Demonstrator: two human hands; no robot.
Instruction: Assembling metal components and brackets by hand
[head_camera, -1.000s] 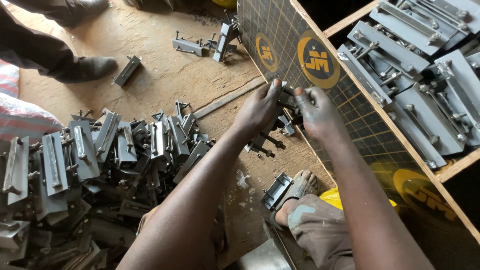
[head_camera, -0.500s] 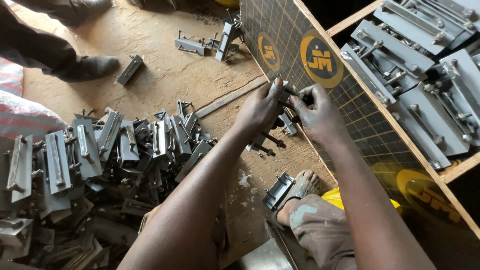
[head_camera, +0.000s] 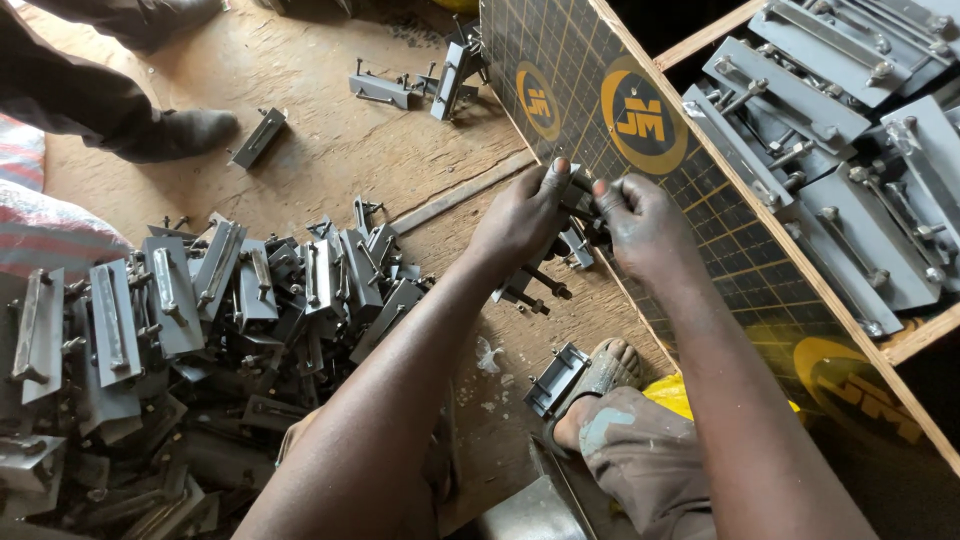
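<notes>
Both my hands meet over the wooden floor beside a dark gridded box wall (head_camera: 760, 290). My left hand (head_camera: 525, 215) grips a grey metal bracket with bolts (head_camera: 535, 285) that hangs below my fingers. My right hand (head_camera: 640, 225) pinches the top part of the same bracket, close against the box wall. A big heap of similar grey metal brackets (head_camera: 200, 330) lies to the left of my left arm. One single bracket (head_camera: 557, 380) rests on the floor by my foot (head_camera: 605, 375).
A wooden-edged box (head_camera: 850, 170) at the right holds several stacked grey brackets. More loose brackets (head_camera: 420, 85) lie at the far side of the floor. Another person's shoe and dark trouser leg (head_camera: 130, 120) stand at top left; a striped sack (head_camera: 40, 215) lies at the left edge.
The view has shifted slightly. My hands stay together on the bracket, working it in place with small finger movements. The heap and box have not moved.
</notes>
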